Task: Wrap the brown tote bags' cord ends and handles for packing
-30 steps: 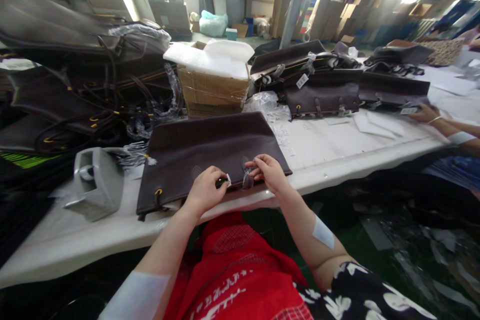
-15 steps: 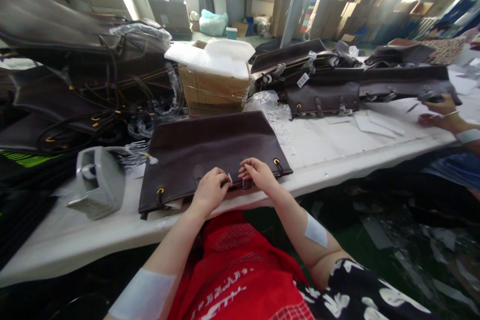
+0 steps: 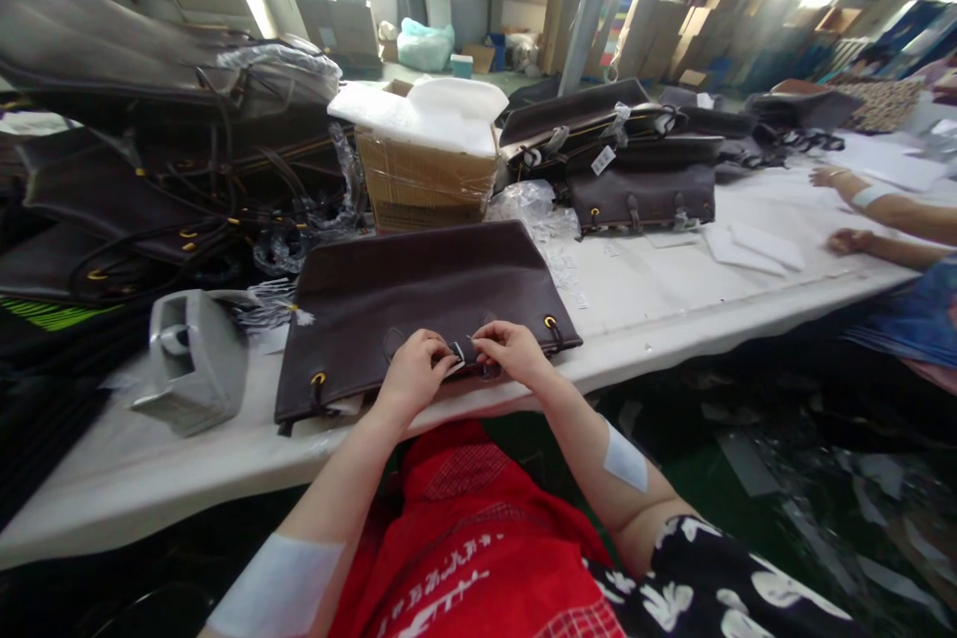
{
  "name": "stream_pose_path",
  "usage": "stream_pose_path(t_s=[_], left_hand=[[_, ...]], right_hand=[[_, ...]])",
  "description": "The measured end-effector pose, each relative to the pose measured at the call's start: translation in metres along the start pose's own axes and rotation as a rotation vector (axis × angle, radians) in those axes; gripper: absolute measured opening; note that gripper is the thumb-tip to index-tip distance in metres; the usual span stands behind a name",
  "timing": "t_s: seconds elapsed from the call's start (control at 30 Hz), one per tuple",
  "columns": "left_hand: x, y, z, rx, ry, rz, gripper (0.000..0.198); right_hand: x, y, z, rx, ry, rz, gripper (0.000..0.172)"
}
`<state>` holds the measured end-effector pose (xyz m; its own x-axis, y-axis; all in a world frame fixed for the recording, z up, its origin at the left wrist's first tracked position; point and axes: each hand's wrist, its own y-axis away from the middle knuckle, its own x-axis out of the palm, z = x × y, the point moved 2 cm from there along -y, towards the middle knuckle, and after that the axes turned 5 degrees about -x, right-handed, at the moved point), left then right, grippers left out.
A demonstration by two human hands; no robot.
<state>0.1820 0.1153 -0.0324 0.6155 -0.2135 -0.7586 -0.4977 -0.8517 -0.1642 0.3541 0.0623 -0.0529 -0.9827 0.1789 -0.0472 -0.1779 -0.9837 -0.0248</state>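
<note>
A dark brown leather bag point(image 3: 419, 269) lies flat in front of me, with a gold eyelet and a dark strap end near each lower corner. Over its front edge, my left hand point(image 3: 415, 374) pinches a small white-edged tag point(image 3: 459, 355). Close beside it, the thumb and fingers of my right hand point(image 3: 512, 351) are pressed together on something thin, too small to make out. Strap loops on the bag are partly covered by both hands.
A grey tape dispenser point(image 3: 195, 359) and white tag strings point(image 3: 273, 309) sit left of the bag. Behind stand a foam-topped carton point(image 3: 426, 181) and piled dark bags point(image 3: 150, 189). At right, another person's hands point(image 3: 848, 241) rest over the white table point(image 3: 635, 294).
My right hand's fingers have closed, and the white-edged tag shows more plainly between my hands. At right, the dark bag by the other person has left its place, and one hand reaches farther across.
</note>
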Motion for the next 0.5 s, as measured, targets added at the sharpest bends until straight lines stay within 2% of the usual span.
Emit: stream_pose_path(t_s=[0.07, 0.2, 0.23, 0.4, 0.5], left_hand=[[0.001, -0.003, -0.002, -0.061, 0.071, -0.027, 0.013], [0.014, -0.007, -0.001, -0.493, 0.467, 0.061, 0.012], [0.017, -0.006, -0.001, -0.564, 0.558, 0.074, 0.013], [0.024, -0.005, -0.006, -0.589, 0.788, 0.066, 0.017], [0.023, -0.004, -0.008, -0.656, 0.855, 0.102, 0.019]], right_hand=[[0.001, 0.001, 0.002, -0.019, 0.051, 0.005, 0.021], [0.003, 0.001, 0.002, -0.072, 0.165, -0.012, 0.019], [0.003, 0.000, 0.001, -0.087, 0.191, -0.016, 0.018], [0.004, 0.000, -0.001, -0.134, 0.277, -0.022, 0.019], [0.004, 0.000, -0.001, -0.127, 0.294, -0.013, 0.019]])
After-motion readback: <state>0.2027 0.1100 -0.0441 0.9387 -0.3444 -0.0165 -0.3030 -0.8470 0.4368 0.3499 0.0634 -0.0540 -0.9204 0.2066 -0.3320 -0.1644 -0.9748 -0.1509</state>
